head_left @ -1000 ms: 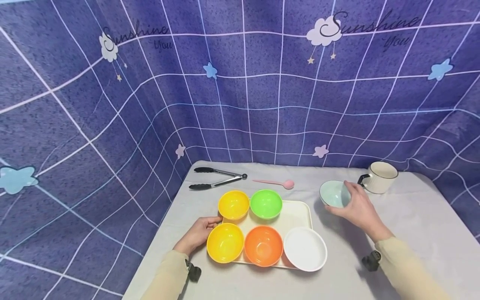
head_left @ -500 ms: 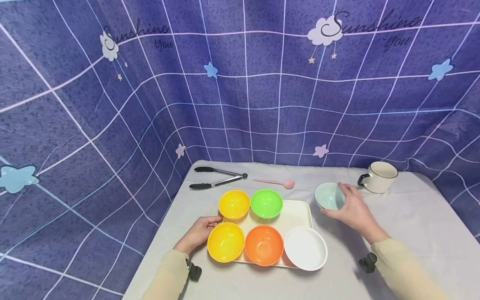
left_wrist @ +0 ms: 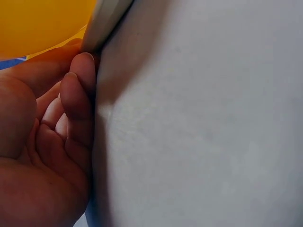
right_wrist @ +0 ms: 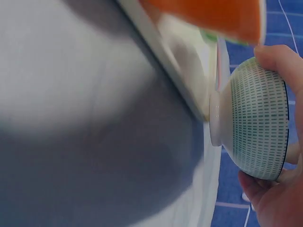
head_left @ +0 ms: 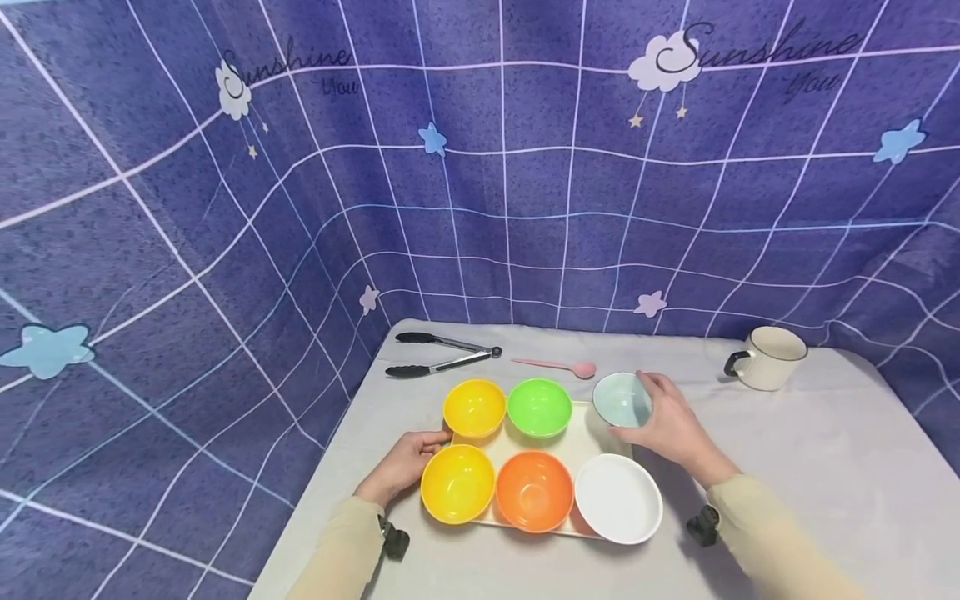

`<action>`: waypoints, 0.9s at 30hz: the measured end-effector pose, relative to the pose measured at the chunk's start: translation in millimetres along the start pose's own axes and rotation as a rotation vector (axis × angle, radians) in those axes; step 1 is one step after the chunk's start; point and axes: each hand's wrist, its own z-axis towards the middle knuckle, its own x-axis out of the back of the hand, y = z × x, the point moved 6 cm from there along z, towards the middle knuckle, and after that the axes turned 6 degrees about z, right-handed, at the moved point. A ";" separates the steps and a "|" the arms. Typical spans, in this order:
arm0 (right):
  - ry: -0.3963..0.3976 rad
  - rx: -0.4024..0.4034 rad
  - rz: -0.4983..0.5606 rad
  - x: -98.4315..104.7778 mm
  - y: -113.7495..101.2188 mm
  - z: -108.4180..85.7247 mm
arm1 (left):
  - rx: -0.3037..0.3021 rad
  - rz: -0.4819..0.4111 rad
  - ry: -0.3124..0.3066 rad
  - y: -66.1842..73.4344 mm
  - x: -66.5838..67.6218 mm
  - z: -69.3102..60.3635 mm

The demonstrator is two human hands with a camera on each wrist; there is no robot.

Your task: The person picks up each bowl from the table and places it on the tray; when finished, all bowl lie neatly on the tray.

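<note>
My right hand [head_left: 671, 425] grips a pale blue bowl [head_left: 618, 400] by its rim, over the back right corner of a cream tray [head_left: 581, 437]. In the right wrist view the bowl [right_wrist: 259, 118] shows a green-dashed outside, its foot just above the tray edge. At the tray's left side, my left hand [head_left: 405, 462] pinches the edge between thumb and curled fingers [left_wrist: 75, 94]. On the tray stand two yellow bowls [head_left: 475, 408], a green bowl [head_left: 540, 408], an orange bowl [head_left: 535, 492] and a white bowl [head_left: 618, 500].
Black-handled tongs [head_left: 446, 356] lie spread behind the tray, with a pink spoon [head_left: 558, 365] to their right. A cream mug [head_left: 771, 360] with a black handle stands at the back right. A blue patterned curtain [head_left: 525, 183] hangs behind the grey-white table [head_left: 810, 475].
My right hand has carried the pale blue bowl leftward, from the table beside the tray to above its back right corner. My left hand has stayed at the tray's edge.
</note>
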 end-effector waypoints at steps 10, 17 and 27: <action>-0.053 0.010 0.001 -22.3 -11.3 -2.1 | -0.018 -0.031 -0.007 5.0 -6.8 0.4; -0.048 -0.003 0.018 -25.4 -8.3 -3.9 | -0.005 -0.034 -0.009 4.0 -7.5 -0.1; -0.075 0.007 0.015 -31.2 -6.7 -4.3 | 0.003 -0.018 -0.017 -1.6 -4.0 -0.7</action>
